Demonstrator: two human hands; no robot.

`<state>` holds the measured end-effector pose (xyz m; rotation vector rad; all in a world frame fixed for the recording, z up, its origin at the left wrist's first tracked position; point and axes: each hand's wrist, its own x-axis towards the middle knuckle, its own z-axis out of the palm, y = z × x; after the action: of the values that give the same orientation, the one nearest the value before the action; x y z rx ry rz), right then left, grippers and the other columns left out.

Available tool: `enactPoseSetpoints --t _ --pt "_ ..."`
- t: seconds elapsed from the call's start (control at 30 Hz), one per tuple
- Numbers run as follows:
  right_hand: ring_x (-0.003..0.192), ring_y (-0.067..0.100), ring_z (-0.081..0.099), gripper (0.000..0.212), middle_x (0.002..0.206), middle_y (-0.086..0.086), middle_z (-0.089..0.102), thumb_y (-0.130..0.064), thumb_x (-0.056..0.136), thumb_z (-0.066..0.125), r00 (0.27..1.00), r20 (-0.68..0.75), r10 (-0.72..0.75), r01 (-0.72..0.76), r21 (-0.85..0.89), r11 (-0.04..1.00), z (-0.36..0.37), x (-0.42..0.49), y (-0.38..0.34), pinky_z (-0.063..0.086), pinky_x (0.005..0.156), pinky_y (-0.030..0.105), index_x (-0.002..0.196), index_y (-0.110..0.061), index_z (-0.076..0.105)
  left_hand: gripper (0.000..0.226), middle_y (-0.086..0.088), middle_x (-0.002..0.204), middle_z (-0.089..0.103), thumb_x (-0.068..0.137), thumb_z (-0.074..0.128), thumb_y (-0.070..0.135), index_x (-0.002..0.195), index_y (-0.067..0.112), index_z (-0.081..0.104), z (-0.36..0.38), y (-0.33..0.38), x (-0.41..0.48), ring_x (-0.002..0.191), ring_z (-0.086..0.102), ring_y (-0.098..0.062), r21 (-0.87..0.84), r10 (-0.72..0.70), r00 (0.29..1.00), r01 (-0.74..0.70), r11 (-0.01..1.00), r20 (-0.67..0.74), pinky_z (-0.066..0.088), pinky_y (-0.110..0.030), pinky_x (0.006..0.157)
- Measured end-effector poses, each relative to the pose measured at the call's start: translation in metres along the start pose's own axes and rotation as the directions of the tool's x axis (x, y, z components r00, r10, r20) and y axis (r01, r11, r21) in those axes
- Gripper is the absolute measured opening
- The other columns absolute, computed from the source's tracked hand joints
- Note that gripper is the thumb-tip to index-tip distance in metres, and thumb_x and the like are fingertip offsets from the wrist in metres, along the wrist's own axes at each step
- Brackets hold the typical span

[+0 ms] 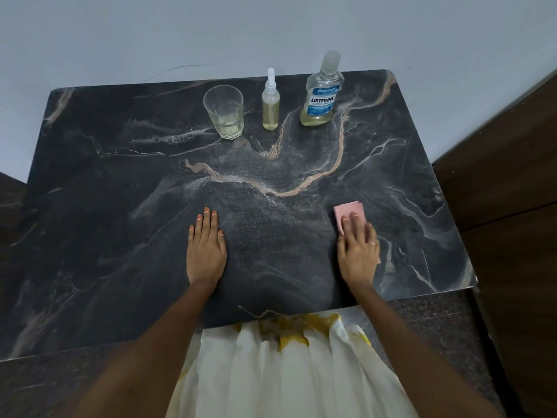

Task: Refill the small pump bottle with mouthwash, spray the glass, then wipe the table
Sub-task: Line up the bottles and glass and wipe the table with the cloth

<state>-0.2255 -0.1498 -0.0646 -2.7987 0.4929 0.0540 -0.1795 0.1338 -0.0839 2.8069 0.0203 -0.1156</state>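
A dark marble table point(120, 206) carries three things along its far edge. A clear glass point(223, 111) with a little pale liquid stands at the left. Beside it is the small pump bottle point(270, 105), filled with yellowish liquid and capped. The large mouthwash bottle point(323, 92) with a blue label stands at the right, nearly drained. My left hand point(206, 247) lies flat and empty on the table, fingers together. My right hand point(358, 247) presses flat on a folded pink cloth point(349, 211), which shows beyond my fingertips.
A pale wall rises behind the table. Dark wooden furniture point(506, 182) stands close on the right. A speckled dark floor point(437, 327) shows past the table's near edge, and my white and yellow garment point(286, 357) hangs below.
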Motion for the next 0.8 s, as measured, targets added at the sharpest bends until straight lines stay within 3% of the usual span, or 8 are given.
enactPoseSetpoints --t 0.13,0.23,0.33,0.5,0.57,0.67,0.8 --pt "0.134 0.04 0.023 0.043 0.149 0.008 0.031 -0.025 0.095 0.041 0.998 -0.022 0.066 -0.065 0.012 0.998 0.008 -0.003 -0.027 0.022 0.109 0.051 0.136 -0.016 0.039 0.048 -0.006 0.154 0.014 0.098 0.025 0.021 0.143 0.01 0.014 0.0 0.0 0.0 0.142 0.009 -0.019 -0.001 0.002 1.0 -0.002 1.0 -0.005 0.004 -0.036 0.118" --pt "0.133 0.041 0.026 0.046 0.149 0.008 0.03 -0.029 0.093 0.044 0.992 0.067 -0.104 0.102 0.022 0.994 0.02 -0.017 -0.066 0.027 0.106 0.053 0.137 -0.019 0.037 0.048 -0.006 0.154 0.014 0.098 0.025 0.021 0.143 0.009 0.015 0.0 0.0 0.0 0.142 0.01 -0.019 -0.007 0.007 1.0 -0.007 1.0 -0.006 0.005 -0.036 0.118" --pt "0.126 0.039 0.04 0.05 0.144 0.004 0.04 -0.034 0.086 0.055 0.962 0.118 -0.246 0.247 0.006 0.969 0.031 -0.039 -0.105 0.037 0.099 0.054 0.133 -0.021 0.043 0.048 -0.007 0.153 0.015 0.097 0.027 0.02 0.142 0.009 0.016 0.0 -0.001 0.0 0.142 0.011 -0.021 -0.004 0.008 1.0 -0.008 1.0 -0.004 0.006 -0.037 0.118" --pt "0.116 0.03 0.053 0.048 0.138 0.0 0.049 -0.033 0.081 0.056 0.905 0.121 -0.408 0.42 -0.094 0.903 0.034 -0.058 -0.108 0.049 0.088 0.041 0.126 -0.02 0.051 0.048 -0.009 0.153 0.015 0.097 0.028 0.019 0.142 0.008 0.016 0.001 -0.001 0.001 0.142 0.012 -0.022 0.009 0.006 1.0 -0.006 1.0 0.001 0.007 -0.038 0.118" --pt "0.115 0.031 0.054 0.046 0.136 0.003 0.051 -0.03 0.081 0.055 0.907 0.105 -0.408 0.417 -0.091 0.904 0.031 -0.059 -0.094 0.05 0.087 0.042 0.125 -0.019 0.052 0.048 -0.009 0.153 0.015 0.097 0.027 0.019 0.142 0.008 0.016 0.0 -0.001 0.001 0.142 0.012 -0.022 0.007 0.01 1.0 -0.01 1.0 0.002 0.007 -0.038 0.118" --pt "0.115 0.033 0.054 0.045 0.135 0.005 0.052 -0.028 0.083 0.038 0.94 0.088 -0.33 0.336 -0.066 0.939 0.023 -0.055 -0.069 0.049 0.086 0.047 0.124 -0.018 0.054 0.048 -0.007 0.154 0.014 0.098 0.026 0.02 0.143 0.008 0.014 0.0 -0.001 0.0 0.142 0.01 -0.021 -0.004 0.013 1.0 -0.013 1.0 0.006 0.006 -0.038 0.118" --pt "0.127 0.038 0.041 0.047 0.143 0.007 0.041 -0.025 0.085 0.042 0.989 0.026 -0.147 0.147 -0.001 0.989 0.011 -0.041 -0.029 0.038 0.097 0.053 0.132 -0.02 0.047 0.048 -0.007 0.154 0.012 0.098 0.024 0.02 0.143 0.009 0.013 0.0 -0.002 0.0 0.143 0.008 -0.02 0.004 0.014 1.0 -0.014 1.0 0.01 0.004 -0.037 0.118"
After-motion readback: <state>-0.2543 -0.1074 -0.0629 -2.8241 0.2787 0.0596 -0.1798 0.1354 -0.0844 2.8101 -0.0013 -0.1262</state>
